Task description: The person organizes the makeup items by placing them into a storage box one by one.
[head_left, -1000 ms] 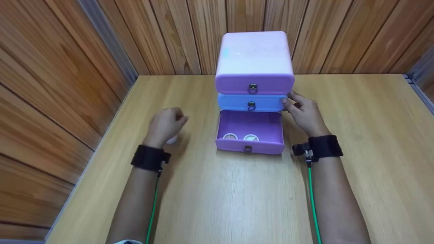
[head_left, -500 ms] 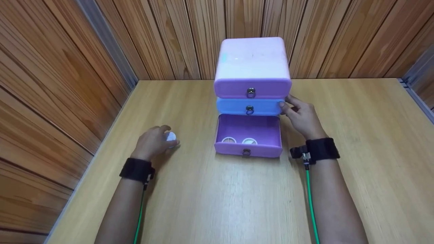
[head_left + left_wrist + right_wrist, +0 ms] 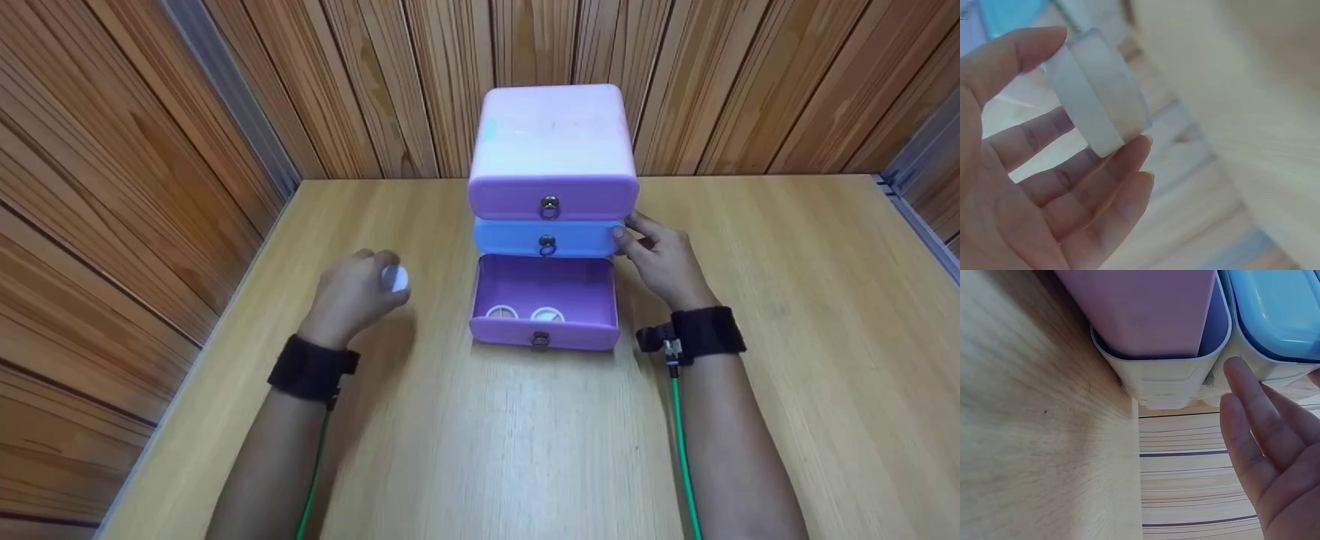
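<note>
My left hand (image 3: 352, 292) grips a small round jar (image 3: 395, 278) above the table, left of the drawer unit (image 3: 553, 131). In the left wrist view the jar (image 3: 1098, 93) shows a white band and a translucent part, with the thumb on one side and fingers on the other. My right hand (image 3: 664, 259) touches the unit's right side, its thumb at the edge of the closed blue drawer (image 3: 510, 237). Its fingers (image 3: 1249, 385) lie fairly straight against the white casing. Below, the bottom purple drawer (image 3: 495, 330) stands pulled out, holding two round white-rimmed things (image 3: 547, 315).
The top purple drawer (image 3: 510, 198) is closed, and each drawer front carries a ring pull. A wood-plank wall (image 3: 405, 90) stands behind the wooden table (image 3: 450, 435), another at the left. Green cables (image 3: 682, 450) run along both forearms from black wrist bands.
My left hand has come down to the small jar on the table, taken hold of it and lifted it. The right hand stays at the unit's side.
</note>
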Demonstrator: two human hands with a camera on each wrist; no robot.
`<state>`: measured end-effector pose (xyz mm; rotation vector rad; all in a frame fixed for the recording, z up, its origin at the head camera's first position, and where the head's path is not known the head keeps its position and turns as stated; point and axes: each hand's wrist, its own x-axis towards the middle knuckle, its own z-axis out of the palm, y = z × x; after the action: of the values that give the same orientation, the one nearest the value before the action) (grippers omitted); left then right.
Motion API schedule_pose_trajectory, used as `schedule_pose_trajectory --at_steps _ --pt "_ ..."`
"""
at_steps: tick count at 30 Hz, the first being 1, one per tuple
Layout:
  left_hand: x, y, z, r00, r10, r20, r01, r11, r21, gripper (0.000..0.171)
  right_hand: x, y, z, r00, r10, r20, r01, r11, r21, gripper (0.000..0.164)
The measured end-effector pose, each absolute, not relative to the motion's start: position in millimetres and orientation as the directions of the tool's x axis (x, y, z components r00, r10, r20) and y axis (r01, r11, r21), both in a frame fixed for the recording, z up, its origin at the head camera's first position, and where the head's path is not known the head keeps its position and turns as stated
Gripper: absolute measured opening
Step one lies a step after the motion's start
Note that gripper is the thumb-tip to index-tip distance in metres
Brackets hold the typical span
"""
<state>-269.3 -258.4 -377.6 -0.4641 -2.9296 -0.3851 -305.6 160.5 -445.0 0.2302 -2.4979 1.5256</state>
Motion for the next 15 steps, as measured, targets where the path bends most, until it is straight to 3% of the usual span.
schedule_pose_trajectory --at_steps 6,11,15 --pt "-256 -209 -359 -0.862 0.386 0.329 0.466 0.86 0.21 0.045 -307 158 -444 -0.969 -0.028 0.244 -0.231 0.442 -0.867 0.07" --pt "-250 -162 -357 -0.821 0.484 0.302 0.557 0.794 0.241 0.048 -307 158 -444 -0.969 -0.027 0.245 -0.232 0.443 -0.866 0.067" --pt "-251 -128 -364 -0.771 0.575 0.273 0.629 0.753 0.194 0.05 -308 157 -444 -0.97 -0.029 0.242 -0.23 0.439 -0.869 0.065"
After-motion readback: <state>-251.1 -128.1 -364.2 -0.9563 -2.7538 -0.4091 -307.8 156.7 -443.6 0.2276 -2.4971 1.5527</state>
